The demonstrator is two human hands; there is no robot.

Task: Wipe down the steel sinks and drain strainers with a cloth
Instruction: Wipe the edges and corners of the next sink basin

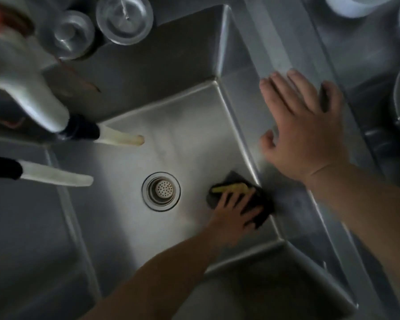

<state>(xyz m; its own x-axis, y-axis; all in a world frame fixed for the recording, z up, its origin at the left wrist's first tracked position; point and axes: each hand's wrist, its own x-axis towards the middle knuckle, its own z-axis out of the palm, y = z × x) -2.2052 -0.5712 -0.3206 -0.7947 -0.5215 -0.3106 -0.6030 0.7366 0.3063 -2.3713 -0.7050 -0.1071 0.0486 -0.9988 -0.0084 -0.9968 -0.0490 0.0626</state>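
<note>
A steel sink (176, 135) fills the middle of the head view. Its drain strainer (161, 191) sits in the floor, a round perforated insert in a ringed drain. My left hand (233, 211) reaches down into the basin, its fingers spread flat and pressing a dark cloth (261, 209) with a yellow edge onto the floor near the right wall. My right hand (303, 130) rests flat on the steel ledge (252, 100) to the right of the basin, fingers straight and holding nothing.
Two white spouts with black collars (120, 138) (56, 176) reach over the basin from the left. Two round steel drain parts (73, 34) (124, 19) lie on the back ledge. A second basin (365, 65) lies right of the ledge, another (21, 227) at the left.
</note>
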